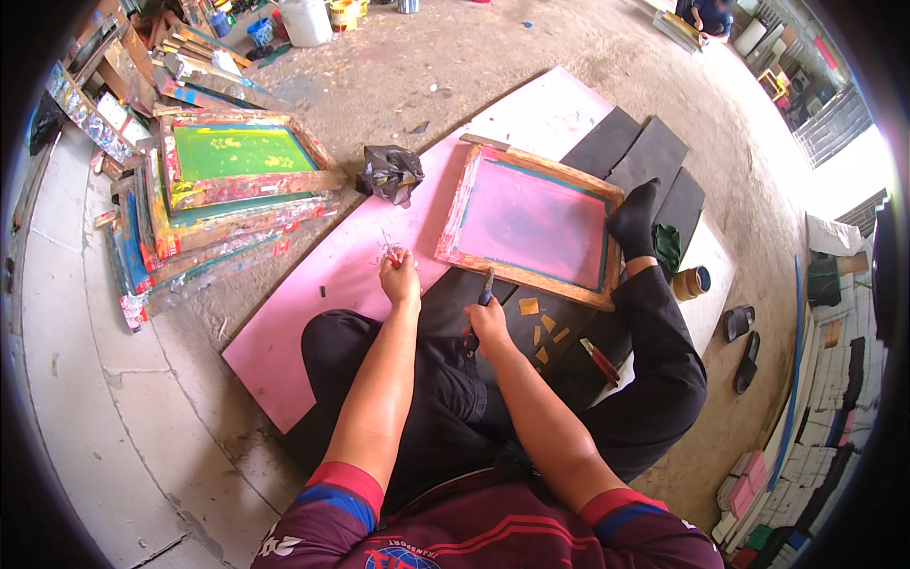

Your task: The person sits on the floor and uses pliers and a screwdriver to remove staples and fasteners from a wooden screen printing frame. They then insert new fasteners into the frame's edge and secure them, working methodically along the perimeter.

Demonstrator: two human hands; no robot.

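My left hand is closed around a small bunch of thin, wiry strands, partly reddish, too fine to name. My right hand grips a pair of dark-handled pliers, their jaws pointing away from me beside the near edge of a wooden screen-printing frame. Pinkish mesh with a dark green border fills that frame, which lies tilted across black sheets. One foot in a black sock rests against its right side. Tan scraps and a red-handled knife lie right of my right hand.
A crumpled black plastic bag sits on the pink board left of the frame. More printing frames are stacked at the left. Right of my foot are a dark green cloth and a tin. Sandals lie farther right.
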